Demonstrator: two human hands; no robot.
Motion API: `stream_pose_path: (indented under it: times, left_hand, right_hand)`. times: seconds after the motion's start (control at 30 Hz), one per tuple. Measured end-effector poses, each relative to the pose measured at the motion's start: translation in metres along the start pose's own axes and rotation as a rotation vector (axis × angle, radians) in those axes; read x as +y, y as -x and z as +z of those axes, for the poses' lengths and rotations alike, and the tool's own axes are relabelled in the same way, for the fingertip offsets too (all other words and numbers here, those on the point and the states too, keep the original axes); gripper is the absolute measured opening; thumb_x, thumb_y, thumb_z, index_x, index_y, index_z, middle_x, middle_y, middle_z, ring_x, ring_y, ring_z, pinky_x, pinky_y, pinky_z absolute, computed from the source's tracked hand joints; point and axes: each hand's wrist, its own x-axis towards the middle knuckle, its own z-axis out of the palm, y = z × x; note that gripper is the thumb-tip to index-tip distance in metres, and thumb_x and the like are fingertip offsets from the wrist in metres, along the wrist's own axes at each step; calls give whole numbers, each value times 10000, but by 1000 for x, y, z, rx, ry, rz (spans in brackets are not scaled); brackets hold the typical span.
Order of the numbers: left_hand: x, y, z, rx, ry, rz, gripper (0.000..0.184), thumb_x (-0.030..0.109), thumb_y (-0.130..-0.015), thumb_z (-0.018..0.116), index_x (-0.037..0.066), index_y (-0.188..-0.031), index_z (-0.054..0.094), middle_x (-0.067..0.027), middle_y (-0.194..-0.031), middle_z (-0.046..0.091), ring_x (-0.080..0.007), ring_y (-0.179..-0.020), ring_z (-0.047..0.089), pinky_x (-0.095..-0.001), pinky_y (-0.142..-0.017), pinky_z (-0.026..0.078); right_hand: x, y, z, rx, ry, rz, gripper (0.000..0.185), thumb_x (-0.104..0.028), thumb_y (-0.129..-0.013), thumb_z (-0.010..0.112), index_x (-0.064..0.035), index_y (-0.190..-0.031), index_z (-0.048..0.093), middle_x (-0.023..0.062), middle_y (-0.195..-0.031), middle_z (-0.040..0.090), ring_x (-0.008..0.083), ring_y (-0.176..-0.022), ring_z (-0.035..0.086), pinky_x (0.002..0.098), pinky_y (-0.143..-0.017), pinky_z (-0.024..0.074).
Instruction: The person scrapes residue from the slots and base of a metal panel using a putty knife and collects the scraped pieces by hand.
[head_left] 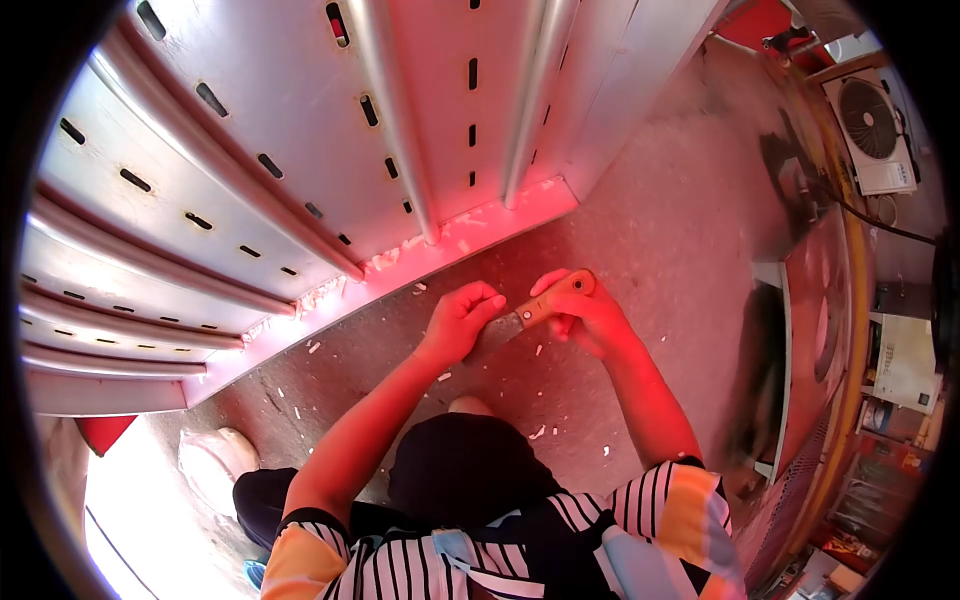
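Note:
My right hand (585,312) is wrapped round the orange-brown handle (547,303) of a knife-like tool. Its flat grey blade (497,335) points down and left toward my left hand (463,318). The fingers of my left hand are pinched together at the blade's side; whether they grip the blade or a small scrap is too small to tell. Just beyond both hands runs the lower ledge (400,270) of a large metal panel, with pale shavings lying along it.
The slotted metal panel (290,90) with round bars fills the upper left. Pale scraps lie on the floor (640,230). A white bag (215,458) stands at lower left. A fan unit (868,120) and cluttered shelves (880,450) line the right side.

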Motion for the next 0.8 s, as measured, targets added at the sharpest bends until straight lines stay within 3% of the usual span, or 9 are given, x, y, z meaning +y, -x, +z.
stream_pose_path:
  times: [0.07, 0.2, 0.3, 0.47, 0.6, 0.7, 0.8]
  left_hand:
    - [-6, -6, 3, 75, -106, -35, 175, 208, -896, 591, 35, -911, 614, 5, -742, 576, -71, -677, 518, -225, -620, 424]
    - [-54, -33, -11, 266, 247, -307, 340, 322, -938, 503, 10, -1059, 568, -83, -906, 624, -156, -814, 597, -285, -703, 477]
    - [-74, -44, -8, 209, 522, -529, 468, 389, -944, 468, -21, -1168, 502, -150, -1074, 601, -248, -972, 599, -355, -820, 487]
    - [-81, -66, 28, 82, 962, -592, 543, 390, -950, 441, -60, -1254, 407, -225, -1269, 480, -333, -1174, 489, -432, -991, 411]
    - [-85, -89, 51, 154, 1141, -571, 538, 369, -966, 403, -72, -1274, 378, -243, -1293, 447, -361, -1199, 457, -456, -1020, 383]
    - [-89, -104, 65, 187, 1273, -522, 532, 357, -978, 368, -73, -1291, 356, -246, -1298, 437, -373, -1207, 445, -469, -1028, 374]
    - [-85, -117, 75, 206, 1364, -482, 529, 348, -987, 334, -75, -1305, 333, -245, -1315, 416, -372, -1218, 433, -477, -1036, 367]
  right_hand:
    - [-10, -5, -8, -17, 231, 51, 239, -103, -771, 678, 16, -967, 612, 78, -802, 618, 108, -566, 555, 255, -507, 443]
    - [-42, -41, -57, 274, 603, -453, 254, -68, -780, 683, 0, -1019, 631, 81, -909, 658, 134, -745, 609, 251, -680, 485]
    - [-46, -78, -81, 418, 1044, -508, 259, -94, -768, 692, -30, -1012, 635, 78, -911, 668, 159, -837, 636, 258, -770, 482]
    - [-43, -112, -78, 343, 1034, -518, 264, -77, -756, 696, -42, -1011, 639, 77, -939, 660, 158, -854, 631, 265, -770, 475]
    - [-50, -118, -72, 177, 935, -435, 262, -83, -756, 701, -25, -1004, 640, 69, -936, 649, 133, -840, 611, 260, -763, 470]
    - [-59, -117, -67, 17, 1085, -406, 258, -77, -753, 708, -16, -995, 642, 67, -922, 646, 120, -812, 595, 257, -753, 467]
    - [-60, -120, -67, -4, 1051, -432, 258, -68, -749, 712, -23, -994, 643, 66, -915, 647, 132, -797, 588, 264, -742, 467]
